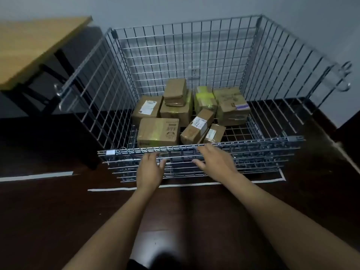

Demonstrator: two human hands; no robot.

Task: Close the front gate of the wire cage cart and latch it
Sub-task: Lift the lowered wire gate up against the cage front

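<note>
The wire cage cart (187, 55) stands against the wall with its front side open. Its front gate (257, 152) is folded down, hanging low across the front. My left hand (150, 170) reaches to the gate's upper wires left of centre, thumb spread and fingertips among the wires. Further right, my right hand (216, 162) lies over the same top rail with its fingers on it and the thumb apart below. Neither hand is visibly clenched. A latch hook (57, 91) sits on the left side panel's front corner, another latch hook (344, 78) on the right one.
Several cardboard parcels (157, 131) lie on the cart floor. A wooden table (33, 49) with black legs stands at the left, close to the cart's side panel. White tape lines (124, 189) mark the dark floor in front. My knees show below.
</note>
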